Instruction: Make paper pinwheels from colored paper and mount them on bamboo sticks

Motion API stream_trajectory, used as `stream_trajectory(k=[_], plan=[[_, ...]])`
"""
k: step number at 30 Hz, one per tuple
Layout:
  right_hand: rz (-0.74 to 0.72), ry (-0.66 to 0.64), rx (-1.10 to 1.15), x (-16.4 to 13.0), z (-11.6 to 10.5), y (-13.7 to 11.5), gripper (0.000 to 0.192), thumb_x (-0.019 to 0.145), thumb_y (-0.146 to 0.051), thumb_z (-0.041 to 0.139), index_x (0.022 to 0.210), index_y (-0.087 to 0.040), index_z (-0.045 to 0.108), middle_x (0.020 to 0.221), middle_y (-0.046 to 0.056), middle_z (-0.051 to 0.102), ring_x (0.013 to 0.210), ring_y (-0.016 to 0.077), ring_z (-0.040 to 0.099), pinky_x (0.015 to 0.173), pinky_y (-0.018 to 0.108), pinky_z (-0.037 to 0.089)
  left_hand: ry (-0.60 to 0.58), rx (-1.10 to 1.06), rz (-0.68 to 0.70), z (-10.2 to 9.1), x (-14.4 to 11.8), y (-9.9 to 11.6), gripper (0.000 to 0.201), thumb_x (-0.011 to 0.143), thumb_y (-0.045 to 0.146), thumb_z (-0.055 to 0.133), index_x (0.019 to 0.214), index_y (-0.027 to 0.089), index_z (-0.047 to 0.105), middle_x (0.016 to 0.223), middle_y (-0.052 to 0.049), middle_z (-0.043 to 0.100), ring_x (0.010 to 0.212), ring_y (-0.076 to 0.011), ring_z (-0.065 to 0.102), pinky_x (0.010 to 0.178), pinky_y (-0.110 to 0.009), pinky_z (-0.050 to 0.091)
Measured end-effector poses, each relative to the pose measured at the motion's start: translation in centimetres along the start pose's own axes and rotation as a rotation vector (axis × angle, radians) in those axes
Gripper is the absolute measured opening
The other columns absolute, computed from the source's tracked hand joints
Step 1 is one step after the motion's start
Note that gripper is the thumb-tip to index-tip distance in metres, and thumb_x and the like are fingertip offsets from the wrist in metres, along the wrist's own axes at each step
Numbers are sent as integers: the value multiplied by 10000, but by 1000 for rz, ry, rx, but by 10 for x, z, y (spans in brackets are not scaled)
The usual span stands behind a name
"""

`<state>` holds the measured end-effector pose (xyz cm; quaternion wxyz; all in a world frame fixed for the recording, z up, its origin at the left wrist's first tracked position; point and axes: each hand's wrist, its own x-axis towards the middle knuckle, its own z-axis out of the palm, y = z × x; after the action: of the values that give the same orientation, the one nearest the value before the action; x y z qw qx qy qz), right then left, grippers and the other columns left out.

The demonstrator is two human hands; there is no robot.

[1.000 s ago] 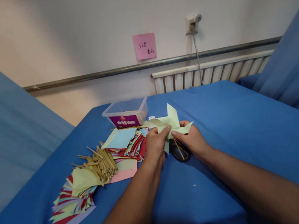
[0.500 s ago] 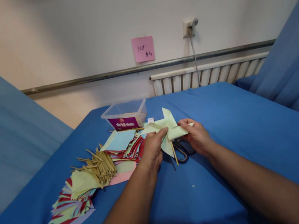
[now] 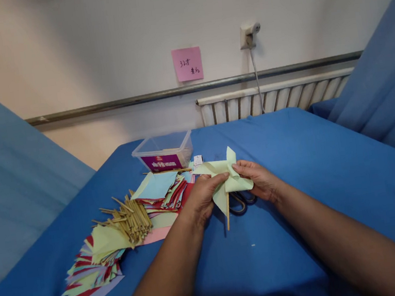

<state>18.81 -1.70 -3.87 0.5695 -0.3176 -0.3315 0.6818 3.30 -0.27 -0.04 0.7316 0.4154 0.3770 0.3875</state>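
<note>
A pale green paper pinwheel [image 3: 220, 197] on a thin wooden stick [image 3: 228, 212] is held above the blue-covered table. My left hand [image 3: 206, 193] is closed on it, the thumb pressing near its centre. From the other side, my right hand [image 3: 258, 178] pinches the paper by the upper right blade, thumb and fingers closed. The stick points down toward me. Under the pinwheel lies a pair of scissors [image 3: 241, 205] with dark handles; its blades are hidden.
Left of my hands lie a stack of coloured paper squares [image 3: 157, 187], a pile of short sticks [image 3: 137, 220] and a fan of paper pieces [image 3: 90, 275]. Behind them stands a clear plastic box [image 3: 162, 145]. A small white box [image 3: 198, 159] is near it.
My right hand has shifted its hold from the right blade's tip to paper nearer the centre. The pinwheel has turned and tilted slightly, its stick now leaning toward the lower left.
</note>
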Motion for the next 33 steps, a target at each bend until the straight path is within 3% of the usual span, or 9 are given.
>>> stream_trajectory(k=[6,12,16,22,29,33], plan=[[-28,-22,4,4,0,0,358,746,-527,708,882,-197,689,857,36,726,705,151,660,649,255,518,54,16,25,-2,0,1,286,595,238,809,829,99,721,728,-114,723,580,-189,640,613,-291,495],[-23,27,-58,2,2,2,310,657,-415,813,789,-186,651,674,-20,670,534,96,584,544,216,473,73,71,21,-1,-1,2,244,566,217,835,739,113,699,654,-97,706,522,-176,618,575,-284,482],[-41,36,-86,4,1,4,313,681,-447,791,797,-192,651,659,-19,657,530,100,577,524,214,466,81,54,32,-1,0,1,230,566,222,837,720,126,696,644,-92,703,532,-187,624,566,-288,483],[-22,3,-73,4,-1,1,438,738,-584,684,934,-192,692,908,74,733,789,198,681,664,281,538,159,104,97,-7,6,-2,279,561,244,836,772,111,711,725,-97,723,576,-183,639,593,-284,487],[12,-30,-111,-1,0,-2,351,650,-318,818,944,-166,701,880,56,747,671,158,674,639,259,522,131,163,45,-6,5,-4,343,553,279,836,818,102,710,750,-112,724,602,-201,650,579,-285,493],[15,-20,-96,0,-2,-3,346,659,-286,808,963,-164,696,889,61,748,684,167,682,653,270,529,143,148,61,-6,5,-4,334,540,267,833,810,110,715,739,-106,724,598,-201,649,566,-279,488]])
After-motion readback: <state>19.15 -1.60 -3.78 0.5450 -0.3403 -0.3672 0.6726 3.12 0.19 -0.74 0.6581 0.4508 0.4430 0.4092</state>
